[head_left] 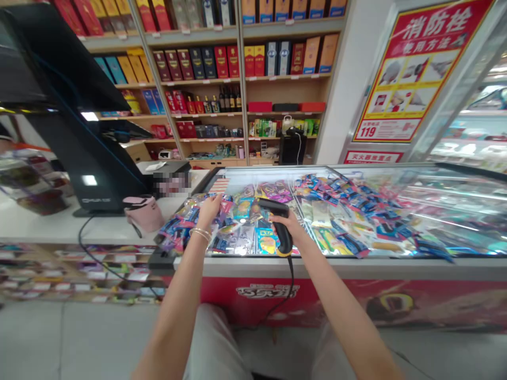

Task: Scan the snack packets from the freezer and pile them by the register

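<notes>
My right hand (288, 224) is wrapped round the grip of a black and yellow barcode scanner (284, 236). Its head points left, over the packets, and a black cable hangs from the handle. At the left end of the chest freezer, my left hand (209, 211) has its fingers closed at the edge of a blue and pink wrapped packet (226, 206). A bracelet circles that wrist. Around it lies a heap of blue and purple packets (180, 227). Between my hands are a light-blue packet (243, 208) and, lower, a blue and yellow packet (266, 241).
More packets (356, 203) spread rightward over the glass of the freezer (388, 268). To the left, a counter (99, 227) bears a black checkout terminal (99, 174) and a pink cup carrier (144, 212). Shelves of boxed bottles (206, 63) stand behind. The scanner cable dangles before the freezer front.
</notes>
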`<state>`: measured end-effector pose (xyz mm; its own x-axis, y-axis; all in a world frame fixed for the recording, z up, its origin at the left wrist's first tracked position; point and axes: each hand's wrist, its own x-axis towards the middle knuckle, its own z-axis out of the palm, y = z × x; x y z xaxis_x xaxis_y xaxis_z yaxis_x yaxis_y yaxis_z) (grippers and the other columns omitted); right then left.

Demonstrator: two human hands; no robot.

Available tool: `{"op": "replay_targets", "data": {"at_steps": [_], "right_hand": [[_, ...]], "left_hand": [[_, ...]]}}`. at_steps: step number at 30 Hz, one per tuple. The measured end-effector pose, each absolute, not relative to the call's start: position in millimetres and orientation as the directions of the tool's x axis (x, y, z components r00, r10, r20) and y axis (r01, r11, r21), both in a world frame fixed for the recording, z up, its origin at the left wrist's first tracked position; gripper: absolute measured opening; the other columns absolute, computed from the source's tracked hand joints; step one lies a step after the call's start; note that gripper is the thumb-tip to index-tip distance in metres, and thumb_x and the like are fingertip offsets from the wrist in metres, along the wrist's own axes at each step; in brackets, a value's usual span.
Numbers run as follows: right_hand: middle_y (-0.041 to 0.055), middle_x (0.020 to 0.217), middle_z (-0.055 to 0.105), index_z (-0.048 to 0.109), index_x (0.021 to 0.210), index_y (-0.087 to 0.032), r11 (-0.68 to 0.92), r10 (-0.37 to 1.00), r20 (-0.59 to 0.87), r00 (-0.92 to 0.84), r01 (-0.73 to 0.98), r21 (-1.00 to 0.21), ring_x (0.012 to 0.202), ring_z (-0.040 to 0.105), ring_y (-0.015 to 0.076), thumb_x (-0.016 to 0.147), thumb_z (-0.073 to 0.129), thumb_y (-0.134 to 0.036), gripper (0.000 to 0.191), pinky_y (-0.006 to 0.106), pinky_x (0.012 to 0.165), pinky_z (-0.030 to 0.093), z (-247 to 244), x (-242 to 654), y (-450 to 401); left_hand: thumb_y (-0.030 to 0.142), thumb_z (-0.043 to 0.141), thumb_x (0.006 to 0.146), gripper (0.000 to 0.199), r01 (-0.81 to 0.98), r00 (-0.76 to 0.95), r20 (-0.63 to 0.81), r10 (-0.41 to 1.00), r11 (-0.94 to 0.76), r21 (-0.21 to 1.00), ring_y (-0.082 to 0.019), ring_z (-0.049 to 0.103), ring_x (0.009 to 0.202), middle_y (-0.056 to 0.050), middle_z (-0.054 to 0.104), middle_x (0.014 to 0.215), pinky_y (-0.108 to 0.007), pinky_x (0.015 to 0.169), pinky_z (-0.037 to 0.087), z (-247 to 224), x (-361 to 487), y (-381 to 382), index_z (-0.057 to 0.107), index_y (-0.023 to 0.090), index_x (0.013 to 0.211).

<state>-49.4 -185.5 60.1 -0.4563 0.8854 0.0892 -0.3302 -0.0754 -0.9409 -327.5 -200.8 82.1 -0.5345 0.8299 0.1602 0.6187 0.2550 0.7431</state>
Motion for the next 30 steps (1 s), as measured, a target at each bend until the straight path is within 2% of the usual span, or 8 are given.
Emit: {"op": "replay_targets", "data": {"at_steps": [3,7,11,15,18,20,25,30], "right_hand": [[-0.0029,0.051,0.061,0.059,0.081,-0.018,-0.097,0.871,0.076,-0.485,-0.324,-0.941,0.040,0.054,0.0119,0.058,0.080,-0.026,0.033,0.023,0.039,0.045,58.0,-77.2,-185.6],[-0.0043,0.046,0.057,0.057,0.080,-0.018,-0.129,0.853,0.044,-0.520,-0.292,-0.948,0.037,0.052,0.0124,0.056,0.080,-0.027,0.035,0.024,0.037,0.044,48.5,-107.5,-181.5],[-0.0052,0.051,0.059,0.055,0.081,-0.020,-0.168,0.847,0.012,-0.531,-0.289,-0.942,0.039,0.053,0.0119,0.053,0.080,-0.025,0.038,0.024,0.038,0.044,32.9,-127.7,-176.1],[-0.0042,0.055,0.060,0.055,0.078,-0.019,-0.235,0.835,-0.045,-0.549,-0.280,-0.931,0.042,0.053,0.0110,0.053,0.080,-0.025,0.037,0.023,0.039,0.044,18.5,-137.2,-170.0],[-0.0029,0.058,0.061,0.056,0.078,-0.018,-0.285,0.824,-0.076,-0.561,-0.295,-0.912,0.042,0.053,0.0103,0.052,0.080,-0.023,0.035,0.023,0.040,0.044,10.2,-139.4,-165.1],[-0.0027,0.059,0.061,0.058,0.079,-0.018,-0.304,0.818,-0.083,-0.570,-0.305,-0.903,0.042,0.053,0.0101,0.053,0.080,-0.023,0.034,0.023,0.040,0.045,5.9,-139.5,-162.6],[-0.0028,0.055,0.060,0.060,0.075,-0.016,-0.305,0.805,-0.068,-0.589,-0.314,-0.899,0.043,0.053,0.0099,0.056,0.080,-0.027,0.029,0.022,0.041,0.043,2.3,-138.3,-161.5],[-0.0025,0.053,0.058,0.060,0.071,-0.015,-0.311,0.806,-0.075,-0.588,-0.312,-0.898,0.044,0.053,0.0101,0.055,0.080,-0.026,0.028,0.022,0.042,0.044,5.2,-138.2,-162.8]], "left_hand": [[0.049,0.037,0.086,0.042,0.643,-0.663,0.242,0.709,0.373,0.669,-0.031,0.062,0.086,-0.016,0.068,0.083,-0.036,0.073,0.041,93.9,-348.8,-209.6,0.063,0.016,0.081],[0.049,0.030,0.091,0.054,0.637,-0.763,0.368,0.532,0.518,0.570,-0.035,0.062,0.097,-0.025,0.068,0.100,-0.043,0.081,0.045,92.8,-360.0,-212.0,0.063,0.009,0.106],[0.046,0.029,0.094,0.057,0.743,-0.654,0.608,0.450,0.532,0.406,-0.036,0.054,0.116,-0.025,0.061,0.122,-0.049,0.096,0.040,73.6,-358.0,-221.7,0.054,0.005,0.125],[0.043,0.031,0.095,0.055,0.856,-0.492,0.721,0.488,0.422,0.298,-0.035,0.041,0.133,-0.020,0.048,0.142,-0.054,0.111,0.027,47.1,-344.8,-241.8,0.049,0.010,0.136],[0.040,0.035,0.095,0.053,0.896,-0.429,0.755,0.495,0.337,0.289,-0.033,0.031,0.140,-0.017,0.042,0.149,-0.055,0.116,0.018,26.0,-334.5,-251.9,0.047,0.012,0.138],[0.037,0.037,0.095,0.051,0.906,-0.419,0.771,0.479,0.282,0.317,-0.031,0.030,0.142,-0.016,0.041,0.149,-0.054,0.117,0.016,13.8,-331.2,-254.1,0.048,0.013,0.139],[0.031,0.037,0.094,0.046,0.889,-0.456,0.793,0.404,0.249,0.385,-0.028,0.039,0.137,-0.017,0.051,0.141,-0.050,0.117,0.021,-2.6,-333.3,-253.4,0.054,0.014,0.134],[0.029,0.038,0.093,0.047,0.888,-0.459,0.798,0.391,0.235,0.395,-0.028,0.042,0.135,-0.015,0.051,0.141,-0.050,0.116,0.022,-5.3,-335.2,-253.2,0.053,0.015,0.134]]}}
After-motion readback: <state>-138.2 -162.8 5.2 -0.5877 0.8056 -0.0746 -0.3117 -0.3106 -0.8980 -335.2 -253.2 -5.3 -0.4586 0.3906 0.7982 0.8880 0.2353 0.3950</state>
